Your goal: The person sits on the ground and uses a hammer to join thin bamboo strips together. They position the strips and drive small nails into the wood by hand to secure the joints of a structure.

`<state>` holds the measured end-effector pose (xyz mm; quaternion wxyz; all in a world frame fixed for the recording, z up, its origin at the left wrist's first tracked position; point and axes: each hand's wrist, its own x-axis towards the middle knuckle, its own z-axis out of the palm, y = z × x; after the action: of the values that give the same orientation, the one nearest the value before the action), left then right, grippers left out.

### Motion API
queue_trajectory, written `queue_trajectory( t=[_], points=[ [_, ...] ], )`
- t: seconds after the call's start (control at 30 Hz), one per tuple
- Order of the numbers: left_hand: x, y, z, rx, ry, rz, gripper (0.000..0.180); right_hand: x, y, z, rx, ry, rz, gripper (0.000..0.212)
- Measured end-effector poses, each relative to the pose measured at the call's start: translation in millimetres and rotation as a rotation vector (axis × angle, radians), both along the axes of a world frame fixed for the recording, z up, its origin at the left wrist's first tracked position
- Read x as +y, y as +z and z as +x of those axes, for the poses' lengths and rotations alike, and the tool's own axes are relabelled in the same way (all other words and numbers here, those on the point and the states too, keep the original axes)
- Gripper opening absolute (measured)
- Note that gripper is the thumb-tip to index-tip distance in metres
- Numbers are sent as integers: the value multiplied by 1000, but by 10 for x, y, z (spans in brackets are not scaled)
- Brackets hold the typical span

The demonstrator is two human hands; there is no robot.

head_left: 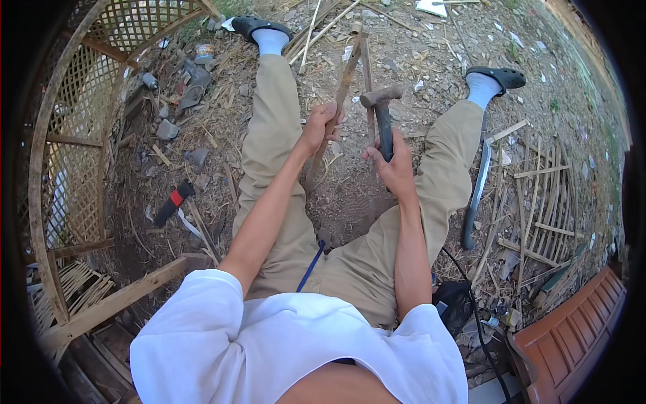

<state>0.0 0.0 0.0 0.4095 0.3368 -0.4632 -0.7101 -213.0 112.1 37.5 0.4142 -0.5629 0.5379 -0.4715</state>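
My left hand (321,129) is closed around a long, narrow wooden strip (343,84), which slants up and away between my spread legs. In my right hand (396,165) is a hammer (384,124) with a dark handle, its worn head uppermost and apart from my left hand. A second thin strip (367,67) runs behind the hammer head. Its far end meets or overlaps the first strip's; I cannot tell whether they are joined. The lower ends of both strips are hard to make out against the dirt.
Beside my right leg lies a long curved blade with a dark handle (480,178). A black-and-red handle (175,201) lies to the left. Wooden lattice frame (40,168), slat panel (544,202), brown ribbed plastic container (572,330) and black bag (452,296) surround me. Scraps litter the dirt.
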Motion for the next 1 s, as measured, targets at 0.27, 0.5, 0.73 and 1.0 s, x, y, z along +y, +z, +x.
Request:
queue_trajectory(
  t=[0.27,0.5,0.73,1.0],
  points=[
    [201,114,-184,-125,26,-59,51,15,42,49,99,-21,-55,25],
    [174,149,-172,-351,48,-208,48,11,97,21,12,-46,-9,22],
    [179,88,-131,-453,140,-255,52,-28,66,39,33,-72,-32,20],
    [239,118,-205,-555,260,-382,53,-57,38,39,46,-99,-14,21]
  ],
)
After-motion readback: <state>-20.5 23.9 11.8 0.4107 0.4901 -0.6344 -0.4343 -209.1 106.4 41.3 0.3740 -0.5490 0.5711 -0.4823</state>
